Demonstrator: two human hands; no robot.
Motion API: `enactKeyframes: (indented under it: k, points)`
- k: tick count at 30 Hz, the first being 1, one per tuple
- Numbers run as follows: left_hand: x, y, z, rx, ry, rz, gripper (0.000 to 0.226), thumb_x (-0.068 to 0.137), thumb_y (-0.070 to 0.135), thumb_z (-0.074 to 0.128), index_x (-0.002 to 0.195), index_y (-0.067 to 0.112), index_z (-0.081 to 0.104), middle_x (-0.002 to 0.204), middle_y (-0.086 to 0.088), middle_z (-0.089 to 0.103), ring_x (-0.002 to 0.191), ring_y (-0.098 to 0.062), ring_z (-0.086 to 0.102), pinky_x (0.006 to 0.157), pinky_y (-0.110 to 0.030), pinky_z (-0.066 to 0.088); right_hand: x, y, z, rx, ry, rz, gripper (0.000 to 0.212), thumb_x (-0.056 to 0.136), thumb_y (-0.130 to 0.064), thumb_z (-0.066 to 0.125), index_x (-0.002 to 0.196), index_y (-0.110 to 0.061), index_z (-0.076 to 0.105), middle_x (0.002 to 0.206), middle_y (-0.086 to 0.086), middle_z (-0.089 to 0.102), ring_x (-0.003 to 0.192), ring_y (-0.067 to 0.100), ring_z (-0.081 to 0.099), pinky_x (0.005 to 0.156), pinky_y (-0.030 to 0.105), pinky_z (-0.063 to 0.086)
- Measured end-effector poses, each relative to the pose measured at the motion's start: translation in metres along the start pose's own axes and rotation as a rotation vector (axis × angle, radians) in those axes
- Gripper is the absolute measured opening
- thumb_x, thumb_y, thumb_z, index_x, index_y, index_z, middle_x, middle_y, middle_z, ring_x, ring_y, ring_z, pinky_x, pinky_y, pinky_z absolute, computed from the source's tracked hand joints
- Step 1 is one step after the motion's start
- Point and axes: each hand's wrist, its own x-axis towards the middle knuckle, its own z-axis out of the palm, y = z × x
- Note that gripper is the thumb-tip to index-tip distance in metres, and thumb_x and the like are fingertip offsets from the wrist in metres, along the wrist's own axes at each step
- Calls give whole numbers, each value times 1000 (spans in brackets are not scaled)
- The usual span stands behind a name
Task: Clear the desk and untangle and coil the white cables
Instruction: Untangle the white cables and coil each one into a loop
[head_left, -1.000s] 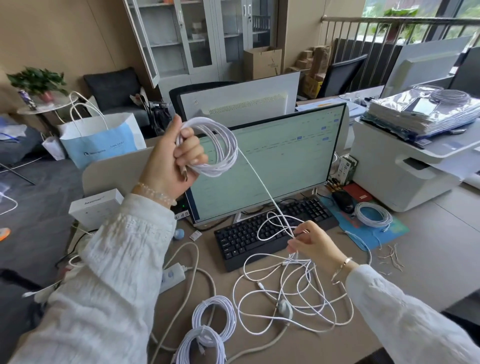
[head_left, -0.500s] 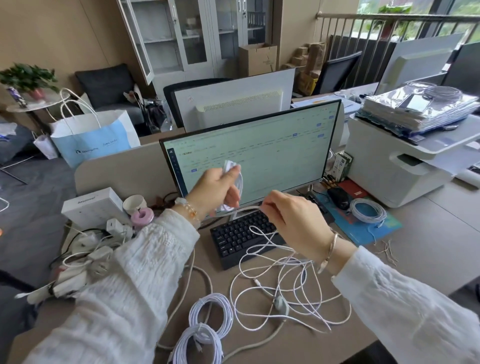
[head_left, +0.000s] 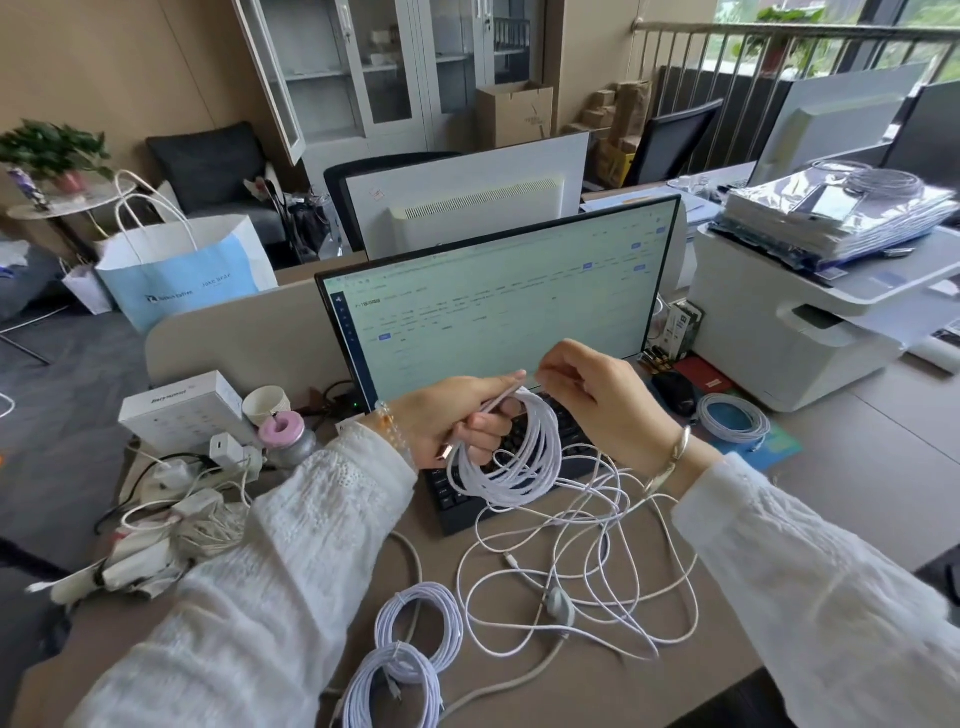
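Observation:
My left hand (head_left: 457, 415) grips a hanging coil of white cable (head_left: 511, 462) above the keyboard, with a metal plug end sticking out below its fingers. My right hand (head_left: 597, 400), close to the right of the left hand, pinches the cable's free strand near the top of the coil. That strand runs down into a loose tangle of white cables (head_left: 582, 561) spread on the desk. Two finished coils (head_left: 415, 623) (head_left: 392, 691) lie at the front edge. Another coil (head_left: 732, 421) rests on a blue mat at the right.
A monitor (head_left: 498, 306) and black keyboard (head_left: 452, 493) stand behind the tangle. A printer (head_left: 789, 322) with stacked papers fills the right. At the left lie a white box (head_left: 182, 410), a cup, chargers and a power strip heap (head_left: 156, 525).
Both hands have come down from in front of the screen to just above the keyboard and moved together. The coil in my left hand now hangs open and larger.

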Motion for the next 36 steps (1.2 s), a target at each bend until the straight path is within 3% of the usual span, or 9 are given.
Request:
enactKeyframes:
  k: [2, 6, 12, 15, 19, 24, 27, 31, 36]
  points:
    - [0, 0, -1, -69, -42, -7, 39, 96, 44, 41, 67, 17, 39, 35, 10, 28, 24, -1, 23, 35, -18, 19, 1, 4, -2, 15, 28, 44, 13, 95, -17, 58, 95, -5, 62, 80, 0, 65, 67, 16, 54, 63, 10, 39]
    - [-1, -1, -2, -142, -106, 0, 36, 89, 44, 47, 68, 16, 43, 35, 10, 29, 25, -1, 24, 35, -17, 19, 2, 12, -5, 14, 31, 65, 15, 94, -20, 57, 94, -5, 61, 80, 2, 65, 67, 17, 54, 61, 8, 36]
    - [-2, -5, -5, -302, -251, 19, 43, 94, 46, 45, 66, 14, 48, 34, 9, 31, 24, -1, 28, 30, -15, 26, 1, 20, 4, 157, 18, 163, 14, 92, -27, 63, 85, -14, 60, 70, -3, 63, 61, 13, 54, 60, 21, 43]
    - [-8, 0, -13, -362, -281, 122, 42, 94, 48, 46, 69, 14, 47, 35, 10, 34, 25, -1, 30, 31, -15, 25, -5, 32, 14, 359, -21, 289, 15, 94, -21, 59, 87, -7, 60, 64, -5, 63, 55, 2, 57, 57, 16, 48]
    - [-18, 15, -28, -414, -239, 330, 45, 100, 47, 36, 71, 15, 49, 36, 10, 37, 28, 0, 34, 34, -14, 26, -26, 59, 43, 376, -182, 408, 9, 95, -16, 57, 87, -15, 57, 77, 2, 68, 71, 14, 67, 74, 31, 58]
    - [-37, 49, -41, -522, -92, 595, 40, 100, 46, 37, 72, 18, 42, 36, 9, 33, 29, -4, 32, 36, -13, 27, -60, 98, 87, 180, -242, 513, 25, 84, -13, 69, 68, -25, 54, 67, -3, 64, 67, 18, 56, 68, 33, 46]
    - [-39, 54, -46, -451, 61, 646, 42, 100, 49, 37, 72, 18, 43, 40, 10, 30, 33, -4, 27, 39, -14, 26, -67, 101, 94, 177, -173, 538, 23, 85, -14, 68, 68, -20, 55, 68, 8, 65, 65, 16, 53, 68, 37, 46]
    - [-25, 42, -49, -286, 249, 656, 44, 100, 50, 34, 73, 15, 44, 46, 9, 32, 37, -5, 29, 41, -18, 34, -62, 82, 84, 35, -47, 378, 17, 91, -16, 64, 77, -8, 70, 72, 8, 60, 66, 22, 59, 67, 34, 46]
    - [-6, 25, -52, -61, 423, 624, 33, 103, 37, 38, 80, 14, 43, 52, 5, 41, 43, -10, 37, 50, -24, 41, -46, 41, 66, -98, -86, 141, 15, 91, -13, 62, 97, -3, 72, 80, 8, 57, 72, 28, 57, 68, 37, 49]
